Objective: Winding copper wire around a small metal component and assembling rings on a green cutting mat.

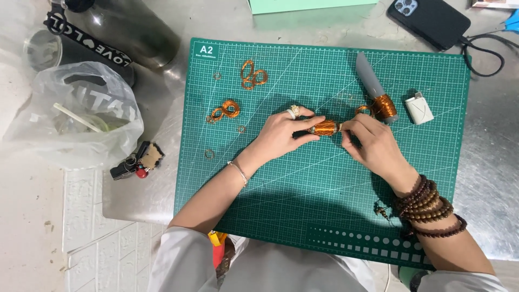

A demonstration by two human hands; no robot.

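Item in hand: a spool of copper wire (325,128), lying sideways just above the green cutting mat (324,227), between your two hands.

Left hand (281,135): fingers closed around the spool's left end, ring finger uppermost. Keep this hold firm so the spool cannot roll while the other hand works.

Right hand (373,143): fingertips pinched together at the spool's right end; whether they hold the wire end or only the rim cannot be told. Judged best practice: draw the wire straight off that end, keep it taut, avoid kinks.

Just beyond your right fingers: a second copper spool on a grey cone-shaped form (373,86), with a small white lighter (419,108) beside it.

Beyond and outward of your left hand: two bundles of copper loops (253,74) (224,111) and a few loose rings on the mat; mind your left forearm does not sweep them.

Well off to the left of the grip: a plastic bag (81,113), a dark bottle (119,27), a key bunch (138,161). Far right: a phone (430,19) on its cable.
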